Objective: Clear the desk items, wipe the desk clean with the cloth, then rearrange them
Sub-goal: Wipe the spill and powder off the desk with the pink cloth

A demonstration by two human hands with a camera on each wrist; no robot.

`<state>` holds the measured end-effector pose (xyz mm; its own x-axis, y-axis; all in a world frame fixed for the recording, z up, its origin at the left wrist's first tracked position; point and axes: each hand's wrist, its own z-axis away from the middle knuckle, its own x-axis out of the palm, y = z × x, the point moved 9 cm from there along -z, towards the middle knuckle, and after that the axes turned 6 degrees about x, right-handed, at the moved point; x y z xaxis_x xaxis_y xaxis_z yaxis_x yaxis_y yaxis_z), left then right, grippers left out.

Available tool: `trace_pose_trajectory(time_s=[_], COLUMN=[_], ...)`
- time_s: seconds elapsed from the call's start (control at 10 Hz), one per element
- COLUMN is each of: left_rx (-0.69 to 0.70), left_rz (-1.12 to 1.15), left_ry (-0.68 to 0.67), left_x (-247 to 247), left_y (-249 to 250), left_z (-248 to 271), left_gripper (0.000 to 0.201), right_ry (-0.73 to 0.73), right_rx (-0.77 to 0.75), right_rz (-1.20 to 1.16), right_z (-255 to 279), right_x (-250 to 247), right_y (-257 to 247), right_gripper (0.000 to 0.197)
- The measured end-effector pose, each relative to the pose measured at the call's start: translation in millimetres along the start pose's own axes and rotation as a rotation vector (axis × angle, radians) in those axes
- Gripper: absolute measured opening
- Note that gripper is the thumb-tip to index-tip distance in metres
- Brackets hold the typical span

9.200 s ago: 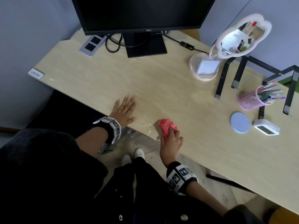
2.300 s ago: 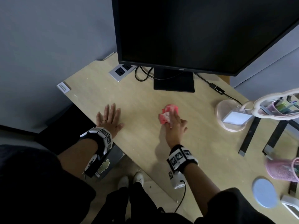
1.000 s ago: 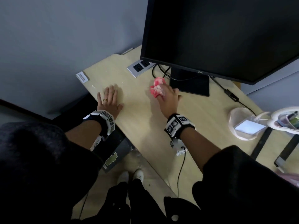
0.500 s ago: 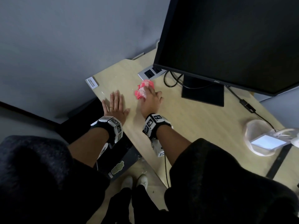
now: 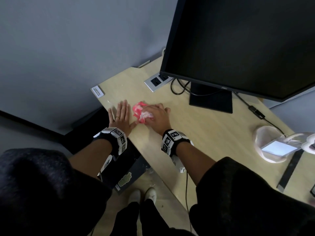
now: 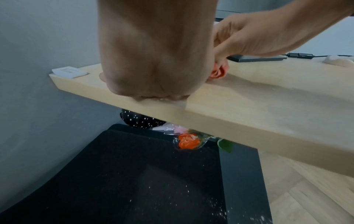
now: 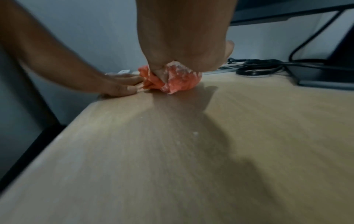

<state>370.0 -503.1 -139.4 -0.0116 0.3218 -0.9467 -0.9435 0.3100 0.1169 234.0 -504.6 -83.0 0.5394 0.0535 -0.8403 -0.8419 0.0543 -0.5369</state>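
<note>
Pink cloth [image 5: 140, 111], bunched and flecked white, was clamped in the right hand [image 5: 156, 116] against the desk [image 5: 204, 133] near its left corner; the left hand [image 5: 120, 117] lay flat, fingers straight, beside it. Wiping step under way; next stroke probably needs the residue swept off the edge.

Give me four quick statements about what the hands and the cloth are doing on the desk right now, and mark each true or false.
1. The right hand grips the red cloth. True.
2. The left hand lies flat on the desk. True.
3. The cloth lies under the monitor stand. False: it is beside the left hand, near the desk's corner.
4. The left hand is holding the cable. False: it holds nothing.
</note>
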Motion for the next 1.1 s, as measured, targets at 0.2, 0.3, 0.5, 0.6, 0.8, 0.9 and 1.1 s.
trace_pose_trajectory(time_s=[0.2, 0.3, 0.5, 0.6, 0.8, 0.9, 1.1], left_rx=[-0.117, -0.199, -0.331, -0.354, -0.375, -0.365, -0.374], left_rz=[0.008, -0.009, 0.093, 0.075, 0.107, 0.223, 0.111], left_ry=[0.075, 0.048, 0.093, 0.034, -0.054, 0.026, 0.036], left_x=[-4, -1, 1, 3, 10, -3, 13], left_y=[-20, -31, -31, -31, -37, -33, -30], left_z=[18, 20, 27, 26, 23, 23, 19], left_gripper=[0.100, 0.109, 0.116, 0.114, 0.089, 0.073, 0.080], right_ry=[0.247, 0.196, 0.191, 0.165, -0.009, -0.121, -0.240], right_rx=[0.394, 0.355, 0.259, 0.182, 0.016, -0.088, -0.169], right_rz=[-0.332, -0.183, -0.091, -0.064, -0.037, 0.006, 0.085], right_z=[-9, -29, -53, -72, -87, -76, -51], right_x=[-20, -8, 13, 22, 51, 62, 58], right_y=[33, 18, -17, -35, -80, -96, -83], right_gripper=[0.026, 0.034, 0.041, 0.043, 0.039, 0.041, 0.044])
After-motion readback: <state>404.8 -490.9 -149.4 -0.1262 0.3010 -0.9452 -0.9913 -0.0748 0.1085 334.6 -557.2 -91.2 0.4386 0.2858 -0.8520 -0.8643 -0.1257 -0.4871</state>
